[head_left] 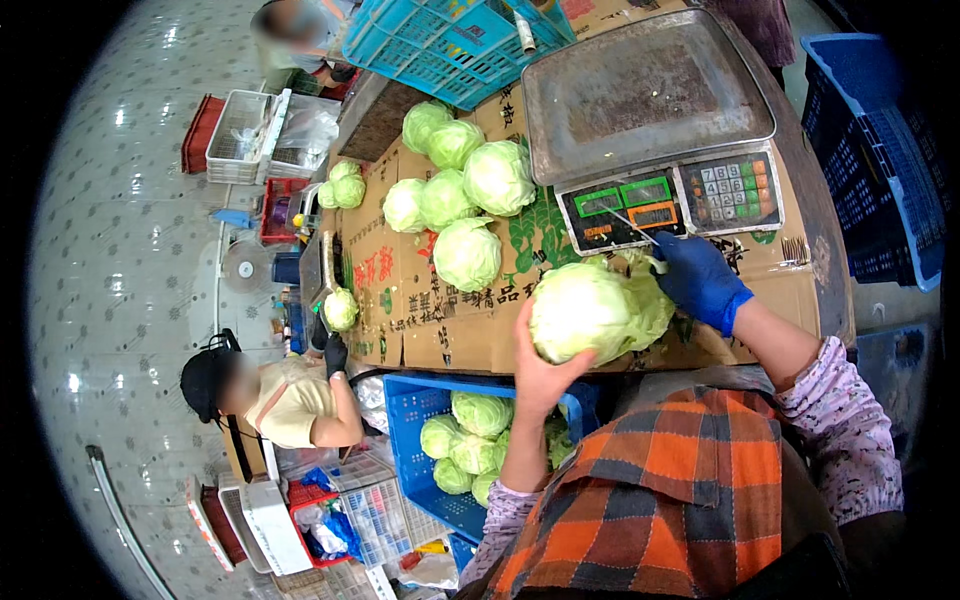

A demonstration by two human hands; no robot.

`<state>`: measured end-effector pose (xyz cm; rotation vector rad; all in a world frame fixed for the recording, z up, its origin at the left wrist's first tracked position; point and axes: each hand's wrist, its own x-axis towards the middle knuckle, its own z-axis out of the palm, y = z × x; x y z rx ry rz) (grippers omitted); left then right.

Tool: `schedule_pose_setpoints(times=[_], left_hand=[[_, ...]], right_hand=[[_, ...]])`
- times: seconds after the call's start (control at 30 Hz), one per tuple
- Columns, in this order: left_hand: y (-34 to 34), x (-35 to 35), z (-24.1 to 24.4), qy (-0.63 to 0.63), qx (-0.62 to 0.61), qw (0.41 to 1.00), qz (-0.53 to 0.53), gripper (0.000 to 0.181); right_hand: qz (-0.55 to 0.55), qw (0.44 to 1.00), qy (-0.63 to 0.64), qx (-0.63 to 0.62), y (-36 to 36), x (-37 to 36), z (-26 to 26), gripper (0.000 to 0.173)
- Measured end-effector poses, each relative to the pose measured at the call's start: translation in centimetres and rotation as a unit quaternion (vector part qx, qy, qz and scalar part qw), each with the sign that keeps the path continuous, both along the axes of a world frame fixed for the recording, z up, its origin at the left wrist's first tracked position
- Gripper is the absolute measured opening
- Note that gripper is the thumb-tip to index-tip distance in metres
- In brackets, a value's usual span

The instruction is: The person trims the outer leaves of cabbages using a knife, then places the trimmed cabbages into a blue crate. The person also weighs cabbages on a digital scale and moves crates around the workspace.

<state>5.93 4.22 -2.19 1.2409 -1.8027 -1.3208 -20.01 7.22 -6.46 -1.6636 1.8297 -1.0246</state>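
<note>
A pale green cabbage [577, 311] rests in the grip of my bare left hand [547, 367], just over the near edge of the cardboard-covered table [480, 330]. My right hand [694, 277], in a blue glove, holds a thin knife [626, 223] whose blade points up and left over the scale's display. Loose outer leaves [649, 304] hang at the cabbage's right side, by the gloved fingers. Several trimmed cabbages [466, 253] lie on the cardboard to the left. Behind my right hand stands a digital scale [649, 97] with a bare, stained metal pan.
Below the table edge, a blue crate [420, 480] holds several cabbages. A turquoise crate [450, 45] stands at the back. A co-worker [300, 405] with dark gloves is at the far left by another cabbage [340, 309]. Dark blue crates [862, 150] stand on the right.
</note>
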Motion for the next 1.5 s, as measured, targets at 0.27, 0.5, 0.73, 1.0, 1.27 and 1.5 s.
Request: schedule_pose_setpoints(times=[0.27,0.5,0.73,1.0,1.27,1.5], left_hand=[[-0.8,4.3,-1.4,0.136,0.045,0.984,0.105,0.097],[-5.6,4.4,-0.9,0.063,0.067,0.989,0.116,0.079],[-6.3,5.6,-0.9,0.177,0.175,0.954,0.168,0.066],[-2.0,3.8,-1.6,0.289,0.156,0.916,0.23,0.055],[-0.2,1.8,0.2,0.44,0.26,0.837,0.195,0.065],[0.7,1.9,-0.1,0.488,0.326,0.795,0.154,0.078]], right_hand=[[-0.023,0.999,-0.028,-0.007,0.9,-1.1,0.9,0.026],[-0.022,0.987,-0.068,-0.144,-0.2,0.1,4.1,0.033],[0.112,0.974,-0.197,-0.023,-0.8,4.8,2.7,0.062],[0.2,0.978,-0.064,-0.01,-2.2,6.2,4.6,0.093],[0.147,0.979,-0.141,-0.031,-1.7,3.0,5.2,0.027],[0.075,0.991,-0.108,0.028,-0.2,-0.2,6.2,0.037]])
